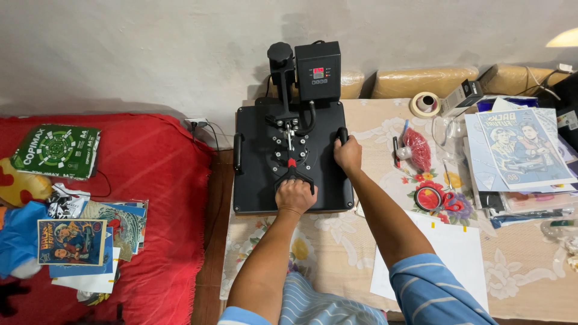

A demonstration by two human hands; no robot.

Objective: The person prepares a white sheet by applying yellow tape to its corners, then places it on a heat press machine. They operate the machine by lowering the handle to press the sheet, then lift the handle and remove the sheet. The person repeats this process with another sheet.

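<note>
- The black heat press (293, 153) sits on a floral tablecloth (337, 253) against the wall — everything else is placed from it.
- The left hand (295, 195) is clenched around the press's front lever handle (293, 179), at the near middle of the top plate.
- The right hand (348, 154) grasps the small side handle (343, 135) on the press's right edge, fingers wrapped over it.
- The control box (317, 70) stands at the back of the press, with a lit display.
- Just right of the press lie a red mesh bag (416, 148) and a marker (396, 151); nearer the person, red-handled scissors (448, 200) rest beside a tape roll (428, 197).
- Farther right of the press is a stack of printed sheets (521, 150); behind those, a roll of pale tape (425, 104).
- In front of the press, to the right, a blank white sheet (454, 253) lies under the right forearm.
- Left of the press — on a red cloth (150, 180) — lie a green paper pack (56, 150) and loose colour prints (72, 242).
</note>
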